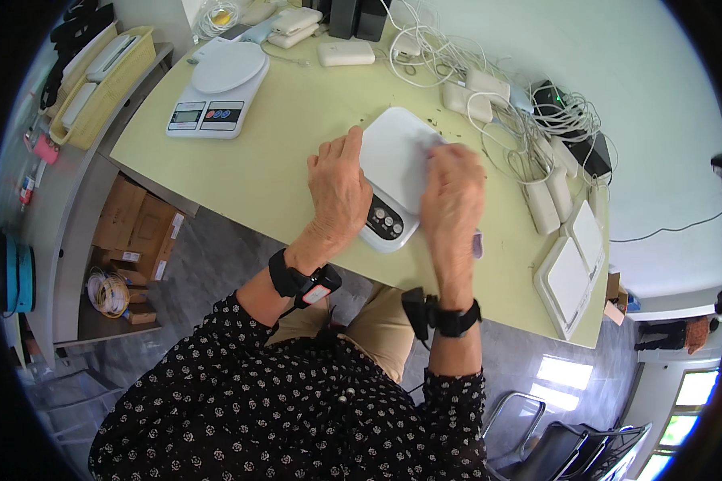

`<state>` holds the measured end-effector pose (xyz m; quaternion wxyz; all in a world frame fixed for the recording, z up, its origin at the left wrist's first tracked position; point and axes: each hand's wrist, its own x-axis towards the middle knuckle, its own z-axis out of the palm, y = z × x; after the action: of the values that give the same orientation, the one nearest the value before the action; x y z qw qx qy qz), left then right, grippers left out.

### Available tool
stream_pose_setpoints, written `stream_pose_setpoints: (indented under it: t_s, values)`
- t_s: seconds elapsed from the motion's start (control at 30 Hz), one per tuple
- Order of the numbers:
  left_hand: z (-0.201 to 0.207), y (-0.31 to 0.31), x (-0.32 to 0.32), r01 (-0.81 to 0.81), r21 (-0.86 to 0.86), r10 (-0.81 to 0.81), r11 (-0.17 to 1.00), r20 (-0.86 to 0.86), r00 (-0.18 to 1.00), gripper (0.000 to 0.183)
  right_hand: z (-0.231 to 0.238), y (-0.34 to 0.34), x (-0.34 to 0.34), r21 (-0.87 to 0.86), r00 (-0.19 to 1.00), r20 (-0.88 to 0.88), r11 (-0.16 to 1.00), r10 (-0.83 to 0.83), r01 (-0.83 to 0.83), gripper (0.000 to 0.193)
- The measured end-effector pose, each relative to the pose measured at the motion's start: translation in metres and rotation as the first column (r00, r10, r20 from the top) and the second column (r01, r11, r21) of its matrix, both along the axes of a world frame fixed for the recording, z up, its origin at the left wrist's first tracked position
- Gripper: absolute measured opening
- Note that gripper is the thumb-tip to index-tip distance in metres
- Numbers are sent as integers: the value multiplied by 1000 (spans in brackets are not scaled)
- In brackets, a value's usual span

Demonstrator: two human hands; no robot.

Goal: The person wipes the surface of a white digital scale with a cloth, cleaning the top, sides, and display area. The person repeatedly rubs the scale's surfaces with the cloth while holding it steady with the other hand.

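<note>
A white kitchen scale (395,152) with a dark oval button panel lies in front of me, slightly tilted toward the left at its far end. My left hand (338,188) grips its left edge with bent fingers. Over the right edge, my right hand (453,192) is smeared by motion, its fingers curled. A greyish-purple cloth (434,143) shows as a blur at those fingertips; most of it is hidden. Beside the right wrist, another greyish-purple bit (478,244) lies on the table, and I cannot tell whether it belongs to the same cloth.
A second kitchen scale (217,96) stands at the far left of the yellow-green table (297,104). Tangled white cables (425,48) and white power banks (346,54) line the back. Flat white devices (569,272) lie at the right edge. Dark crumbs dot the tabletop.
</note>
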<state>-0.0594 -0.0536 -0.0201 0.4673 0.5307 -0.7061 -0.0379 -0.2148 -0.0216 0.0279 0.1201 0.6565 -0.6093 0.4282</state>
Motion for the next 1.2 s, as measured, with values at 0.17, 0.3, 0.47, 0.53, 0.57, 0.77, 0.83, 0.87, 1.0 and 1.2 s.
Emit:
stream_pose_setpoints:
  t_s: [0.17,0.3,0.47,0.53,0.57,0.77,0.83,0.87,1.0,1.2]
  values:
    - [6,3,-3,11,31,-13,999,57,998,35,-12,-5,-23,228,953,250,967,-173,115,26]
    - [10,4,-7,-50,117,34,992,138,990,36,-23,24,-3,274,964,236,960,-122,54,29]
    - [8,2,-9,-90,119,69,989,174,982,35,-24,83,50,245,973,220,969,-76,20,35]
    - [5,1,-8,-91,116,69,989,177,982,35,-20,98,68,304,992,112,952,-57,20,41]
    - [5,0,-8,-89,108,68,990,180,981,35,-17,102,73,319,997,61,948,-38,16,44]
    - [4,-1,-3,-48,76,37,996,144,989,37,1,98,31,199,798,569,908,199,-368,27]
    - [6,0,-3,-56,99,40,994,154,987,37,5,81,1,89,823,555,975,121,-204,22]
    - [7,1,-3,-55,99,39,994,154,987,37,5,66,-14,61,863,501,992,67,-113,24]
    - [9,1,-3,-44,94,26,995,180,983,33,-6,9,-31,60,924,359,992,-128,114,23]
    - [3,-2,-4,-32,20,28,999,162,986,25,-20,35,-8,355,973,204,935,-110,31,16]
